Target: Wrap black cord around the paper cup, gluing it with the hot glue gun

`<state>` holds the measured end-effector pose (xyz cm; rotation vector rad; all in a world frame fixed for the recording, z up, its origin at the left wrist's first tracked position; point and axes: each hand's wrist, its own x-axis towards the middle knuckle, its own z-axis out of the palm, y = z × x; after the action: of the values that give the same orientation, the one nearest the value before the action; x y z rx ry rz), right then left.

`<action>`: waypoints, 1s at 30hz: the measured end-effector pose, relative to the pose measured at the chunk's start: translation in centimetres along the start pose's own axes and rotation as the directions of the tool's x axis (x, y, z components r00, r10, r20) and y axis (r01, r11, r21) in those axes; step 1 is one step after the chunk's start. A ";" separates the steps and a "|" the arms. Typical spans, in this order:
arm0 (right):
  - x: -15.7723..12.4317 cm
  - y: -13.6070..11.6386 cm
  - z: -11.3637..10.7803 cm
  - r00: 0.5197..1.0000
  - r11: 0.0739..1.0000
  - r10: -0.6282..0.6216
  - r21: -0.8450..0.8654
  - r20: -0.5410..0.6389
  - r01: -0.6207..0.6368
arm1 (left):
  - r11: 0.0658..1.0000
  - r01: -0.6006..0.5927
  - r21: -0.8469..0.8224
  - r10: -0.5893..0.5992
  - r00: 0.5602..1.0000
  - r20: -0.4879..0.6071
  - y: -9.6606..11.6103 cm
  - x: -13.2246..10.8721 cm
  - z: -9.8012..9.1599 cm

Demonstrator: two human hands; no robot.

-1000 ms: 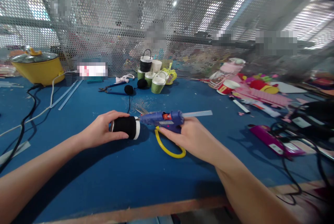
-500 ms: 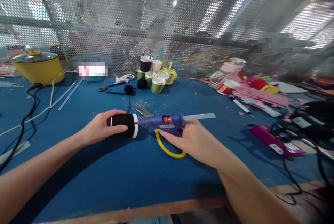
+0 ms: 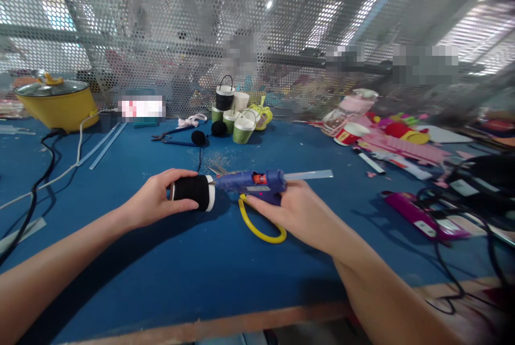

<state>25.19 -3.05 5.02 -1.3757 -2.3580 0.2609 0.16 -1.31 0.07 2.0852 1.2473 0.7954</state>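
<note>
A cup wrapped in black yarn (image 3: 189, 193), with a white rim facing right, lies on its side in my left hand (image 3: 155, 200), thumb in front and fingers over the top. My right hand (image 3: 300, 211) is closed around a blue glue gun (image 3: 253, 181) with a clear glue stick (image 3: 309, 175) out of its back. The gun's nozzle points left at the white rim. Beneath the gun are scissors with a yellow handle (image 3: 261, 233), partly hidden. A black yarn strand runs behind the cup toward black balls (image 3: 198, 138).
Small green, white and black cups (image 3: 243, 129) stand at the back by pliers (image 3: 177, 142). A yellow pot (image 3: 60, 109) and cables are at the left. Right: a red-and-white paper cup (image 3: 351, 134), pink scraps, a purple box (image 3: 422, 216) and black cables.
The glue gun's nozzle has shifted slightly right and up along the white rim. The cup has turned a little in my left hand, its rim now facing slightly more toward me.
</note>
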 end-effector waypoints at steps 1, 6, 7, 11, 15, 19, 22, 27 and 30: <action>0.0 0.0 0.0 1.000 1.000 0.020 0.005 0.005 -0.020 | 0.999 -0.030 0.020 0.030 1.000 0.003 0.0 0.0 0.0; 0.2 0.0 0.1 0.996 0.997 0.082 0.007 0.023 -0.082 | 0.983 -0.149 0.108 0.148 0.989 0.022 0.1 -0.1 0.1; 0.3 0.0 0.1 0.996 0.996 0.085 0.005 0.025 -0.086 | 0.979 -0.166 0.119 0.165 0.986 0.024 0.1 -0.1 0.1; 0.5 0.1 0.3 0.993 0.993 0.116 0.012 0.036 -0.117 | 0.967 -0.212 0.142 0.209 0.977 0.035 0.0 -0.2 0.1; 0.8 0.2 0.5 0.992 0.992 0.121 0.028 0.042 -0.123 | 0.961 -0.231 0.149 0.228 0.973 0.043 0.1 -0.3 0.1; 0.9 0.0 0.5 0.984 0.985 0.166 0.041 0.056 -0.169 | 0.959 -0.240 0.150 0.236 0.971 0.046 0.3 -0.4 0.1; 1.0 -0.3 0.5 0.966 0.962 0.233 0.119 0.109 -0.245 | 0.961 -0.234 0.148 0.228 0.972 0.057 0.3 -0.4 0.1; 1.7 0.8 0.6 0.932 0.852 0.347 0.378 0.110 -0.362 | 0.973 -0.184 0.141 0.182 0.983 0.021 0.1 -0.2 0.1; 2.8 2.9 1.1 0.915 0.811 0.403 0.477 -0.035 -0.339 | 0.980 -0.161 0.116 0.161 0.987 0.011 0.0 -0.1 0.1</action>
<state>25.83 0.84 3.69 -1.5345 -1.7374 0.7646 0.18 -1.46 -0.06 2.3036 1.1600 0.8078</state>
